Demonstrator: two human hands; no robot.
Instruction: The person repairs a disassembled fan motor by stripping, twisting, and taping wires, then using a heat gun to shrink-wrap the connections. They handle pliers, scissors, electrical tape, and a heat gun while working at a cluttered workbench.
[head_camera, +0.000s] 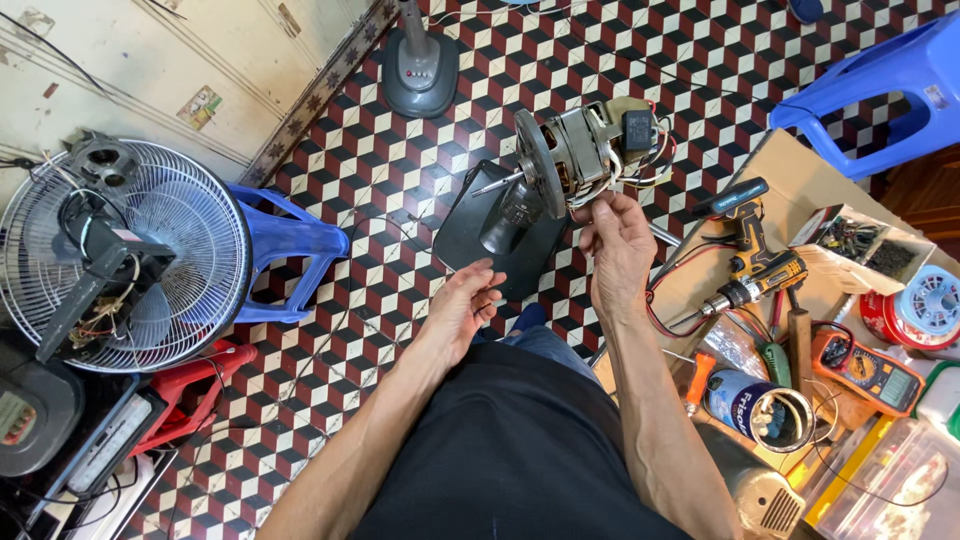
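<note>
Blue-labelled, a round tin (757, 408) stands at lower right beside an orange multimeter (868, 369). The right hand (618, 243) pinches the wires of a grey fan motor (585, 150), held up at upper centre, shaft pointing left. The left hand (463, 305) hovers loosely open below, holding nothing.

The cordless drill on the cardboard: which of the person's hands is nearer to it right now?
Right. The right hand holds up the fan motor just left of the cordless drill. The left hand hangs open and empty farther left, over the tiled floor.
</note>
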